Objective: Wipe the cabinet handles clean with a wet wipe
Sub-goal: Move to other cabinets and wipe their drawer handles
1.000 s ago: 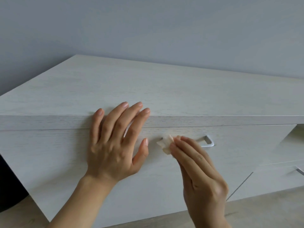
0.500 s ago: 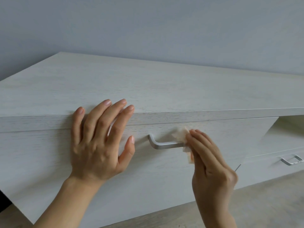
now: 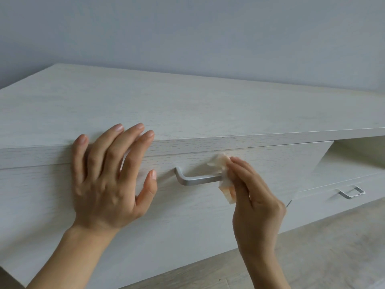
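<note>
The wet wipe [image 3: 226, 189] is a small, crumpled white piece with a faint orange tint along its lower edge. It is wrapped over the right end of a brushed, silver-grey bar handle [image 3: 198, 180]. The handle is mounted on the pale wood-grain drawer front [image 3: 187, 226] of the cabinet [image 3: 187, 105], just under the top board. The handle's bent left end and most of its straight bar are bare; its right end is hidden under the wipe.

The right hand [image 3: 257, 198] pinches the wipe against that end, fingers curled round it. The left hand [image 3: 108, 184] lies flat on the drawer front to the left of the handle and apart from it. Its fingers are straight and spread, and the fingertips reach over the edge of the top board.

A second handle [image 3: 352, 193] of the same kind sits on a lower drawer at far right, well apart from both hands.
</note>
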